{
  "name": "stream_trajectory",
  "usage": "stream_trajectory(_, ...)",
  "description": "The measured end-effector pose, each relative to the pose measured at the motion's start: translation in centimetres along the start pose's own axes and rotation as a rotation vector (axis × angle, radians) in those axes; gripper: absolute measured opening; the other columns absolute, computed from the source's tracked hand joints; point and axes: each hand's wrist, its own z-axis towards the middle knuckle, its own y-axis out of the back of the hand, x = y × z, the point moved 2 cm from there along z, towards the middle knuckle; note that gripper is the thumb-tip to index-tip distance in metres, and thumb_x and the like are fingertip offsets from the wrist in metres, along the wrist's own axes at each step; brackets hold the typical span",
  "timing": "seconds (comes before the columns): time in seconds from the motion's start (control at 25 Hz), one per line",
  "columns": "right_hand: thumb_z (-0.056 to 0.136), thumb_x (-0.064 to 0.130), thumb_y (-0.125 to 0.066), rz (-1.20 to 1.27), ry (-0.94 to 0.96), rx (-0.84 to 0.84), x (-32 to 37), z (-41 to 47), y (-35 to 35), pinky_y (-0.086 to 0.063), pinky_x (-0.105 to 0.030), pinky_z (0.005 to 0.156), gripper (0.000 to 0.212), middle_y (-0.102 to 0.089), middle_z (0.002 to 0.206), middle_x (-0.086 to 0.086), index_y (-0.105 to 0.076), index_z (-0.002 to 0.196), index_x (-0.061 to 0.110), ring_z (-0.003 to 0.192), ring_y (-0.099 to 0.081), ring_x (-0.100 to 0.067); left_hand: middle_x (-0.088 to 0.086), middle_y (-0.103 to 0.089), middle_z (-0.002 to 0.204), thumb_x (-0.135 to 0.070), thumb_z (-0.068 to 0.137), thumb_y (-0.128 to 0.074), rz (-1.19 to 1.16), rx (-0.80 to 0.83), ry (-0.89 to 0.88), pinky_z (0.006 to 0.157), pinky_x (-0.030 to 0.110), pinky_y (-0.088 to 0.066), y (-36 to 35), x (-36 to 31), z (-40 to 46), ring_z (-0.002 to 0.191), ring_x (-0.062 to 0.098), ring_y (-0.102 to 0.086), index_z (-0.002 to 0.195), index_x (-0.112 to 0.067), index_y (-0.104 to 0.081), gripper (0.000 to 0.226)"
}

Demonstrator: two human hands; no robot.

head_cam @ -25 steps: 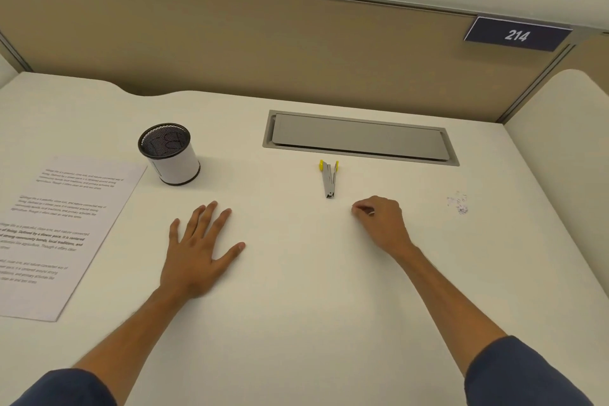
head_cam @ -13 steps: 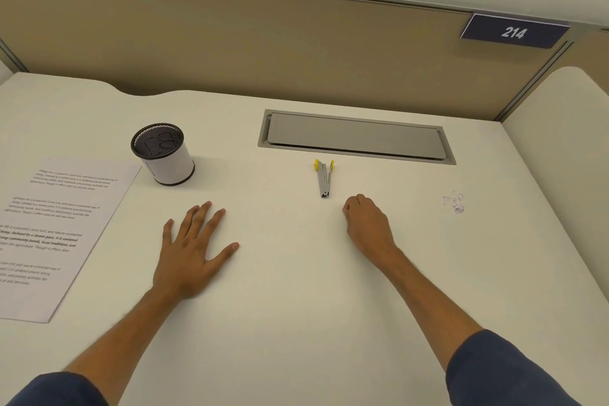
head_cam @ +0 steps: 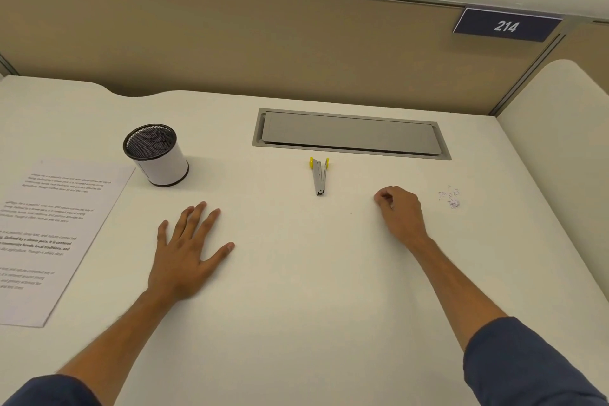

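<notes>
My right hand is curled up; I can't tell if it holds anything. My left hand lies flat on the table. The staple tool lies between them. I think I should reach slowly and pinch its sides.

Bare desk runs between the flat, spread left hand and the curled right hand, forward to the staple remover, which lies apart from both with open surface on either side. Obstacles: an upright mesh pen cup beyond the left hand, a printed sheet flat at the left edge, and small scraps near the right hand's outer side. A partition closes the far edge behind the flush cable hatch; a side panel bounds the right.
</notes>
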Motion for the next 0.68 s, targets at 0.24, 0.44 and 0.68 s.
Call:
stream_trajectory(0.24,0.094,0.015,-0.054,-0.223,0.068,0.026,0.8,0.5,0.3,-0.05,-0.036,0.076,0.019,-0.071,0.097,-0.005,-0.072,0.094,0.01,0.086,-0.063,-0.026,-0.012,-0.007,0.164,-0.075,0.087,-0.02,-0.007,0.006,0.004,0.12,0.048,0.0,0.0,0.0,0.0,0.151,0.01,-0.002,0.153,-0.04,-0.015,0.075)
stream_trajectory(0.44,0.096,0.017,-0.05,-0.293,0.158,0.106,1.9,-0.5,-0.8,-0.047,-0.034,0.074,0.019,-0.068,0.098,-0.005,-0.068,0.095,0.01,0.085,-0.061,-0.025,-0.012,-0.007,0.164,-0.076,0.087,-0.019,-0.016,0.004,0.003,0.12,0.048,0.0,0.0,0.0,0.0,0.151,0.01,-0.002,0.153,-0.041,-0.015,0.075)
stream_trajectory(0.68,0.096,0.019,-0.051,-0.21,0.232,0.173,3.0,-2.4,-1.9,-0.047,-0.036,0.077,0.021,-0.069,0.098,-0.003,-0.07,0.096,0.012,0.086,-0.062,-0.024,-0.011,-0.007,0.164,-0.076,0.087,-0.019,-0.018,0.002,0.001,0.119,0.047,0.001,0.0,0.0,0.0,0.151,0.01,-0.002,0.153,-0.041,-0.015,0.075)
